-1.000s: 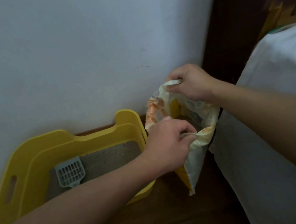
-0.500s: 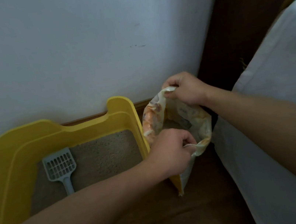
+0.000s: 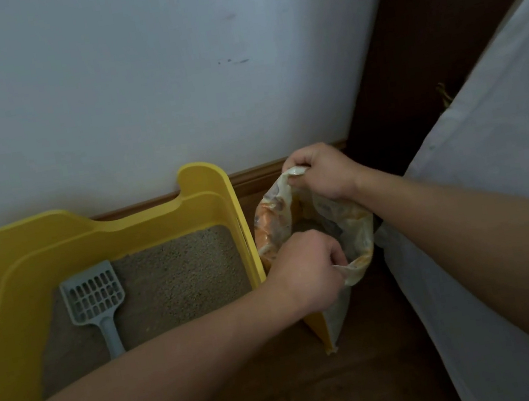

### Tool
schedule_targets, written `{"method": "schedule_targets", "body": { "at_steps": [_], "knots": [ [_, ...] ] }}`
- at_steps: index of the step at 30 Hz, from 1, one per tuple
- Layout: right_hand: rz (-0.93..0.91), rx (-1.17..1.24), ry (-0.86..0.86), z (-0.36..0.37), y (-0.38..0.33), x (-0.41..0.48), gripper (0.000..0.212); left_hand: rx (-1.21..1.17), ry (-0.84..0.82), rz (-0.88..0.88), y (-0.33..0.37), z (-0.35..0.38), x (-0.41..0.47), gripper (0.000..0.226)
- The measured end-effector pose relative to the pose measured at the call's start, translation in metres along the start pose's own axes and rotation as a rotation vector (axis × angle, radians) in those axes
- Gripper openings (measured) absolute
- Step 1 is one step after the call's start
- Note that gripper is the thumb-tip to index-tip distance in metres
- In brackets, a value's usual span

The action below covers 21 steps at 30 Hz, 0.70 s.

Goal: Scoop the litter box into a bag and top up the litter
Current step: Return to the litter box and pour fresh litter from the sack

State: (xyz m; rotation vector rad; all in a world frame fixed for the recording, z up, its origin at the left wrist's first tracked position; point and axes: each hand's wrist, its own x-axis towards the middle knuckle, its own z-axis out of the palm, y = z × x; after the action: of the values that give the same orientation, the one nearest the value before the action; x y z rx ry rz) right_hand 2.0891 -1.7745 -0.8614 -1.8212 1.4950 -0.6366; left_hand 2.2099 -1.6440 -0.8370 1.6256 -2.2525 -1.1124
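Observation:
A yellow litter box [image 3: 1,297] stands on the floor against the wall, holding beige litter [image 3: 181,276]. A pale blue slotted scoop [image 3: 97,301] lies on the litter at the left, handle toward me. Just right of the box stands an open printed bag [image 3: 355,234], yellow and orange, with grey litter visible inside. My left hand [image 3: 305,270] grips the near edge of the bag's mouth. My right hand [image 3: 320,170] grips the far edge, so the mouth is held wide between them.
A white wall [image 3: 133,82] with a wooden skirting rises behind the box. A bed covered with a white sheet [image 3: 498,198] fills the right side, close to the bag. Dark wooden floor [image 3: 370,374] lies in front, and dark wood stands in the far corner.
The view has tilted down and left, showing more of the box. Both hands have stayed on the bag's mouth and spread it a little wider.

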Motion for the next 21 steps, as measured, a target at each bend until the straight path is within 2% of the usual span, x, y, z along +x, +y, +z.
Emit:
{"method": "schedule_targets", "body": {
  "at_steps": [4, 13, 21],
  "knots": [
    [0.023, -0.036, -0.002, 0.004, 0.004, 0.001, 0.018, 0.014, 0.004, -0.026, -0.003, 0.000, 0.006, 0.008],
    [0.090, 0.001, -0.026, 0.000, 0.008, 0.000, 0.020, -0.018, -0.035, -0.028, -0.011, 0.000, 0.008, 0.009],
    [0.093, 0.009, -0.003, -0.007, 0.001, -0.004, 0.025, -0.046, -0.025, -0.010, -0.011, -0.004, 0.008, 0.037]
  ]
}}
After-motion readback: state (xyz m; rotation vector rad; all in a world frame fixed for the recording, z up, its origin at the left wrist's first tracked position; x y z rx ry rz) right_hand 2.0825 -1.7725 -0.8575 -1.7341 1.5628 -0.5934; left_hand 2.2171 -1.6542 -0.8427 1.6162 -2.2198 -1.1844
